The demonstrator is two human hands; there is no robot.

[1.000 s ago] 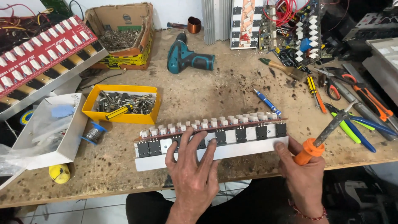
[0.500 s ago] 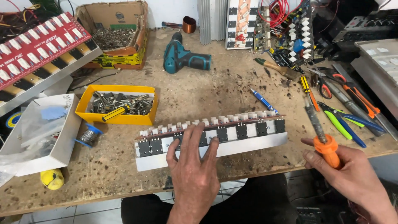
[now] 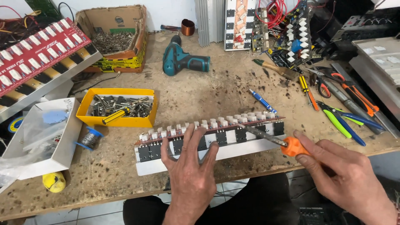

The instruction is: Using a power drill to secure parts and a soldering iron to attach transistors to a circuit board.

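Head view, items as I log them. Cardboard box (image 3: 114, 37), far left of the surface (image 3: 200, 96), brown with a green label on its back wall and a yellow-black printed strip along its base: holds loose metal hardware. Yellow tray (image 3: 121, 107), nearer me: screws, metal parts, one yellow-handled screwdriver. White box (image 3: 46, 137), left edge: clear plastic bags. Solder spool (image 3: 89, 139) between tray and white box. Teal cordless drill (image 3: 183, 60) lying mid-surface; pliers and cutters (image 3: 341, 118) at right. Long circuit board (image 3: 208, 139) lies along the near edge. My left hand (image 3: 189, 171) presses on it, fingers spread. My right hand (image 3: 346, 175) has its fingers closed around an orange-handled soldering iron (image 3: 275, 141), tip on the board's right part.
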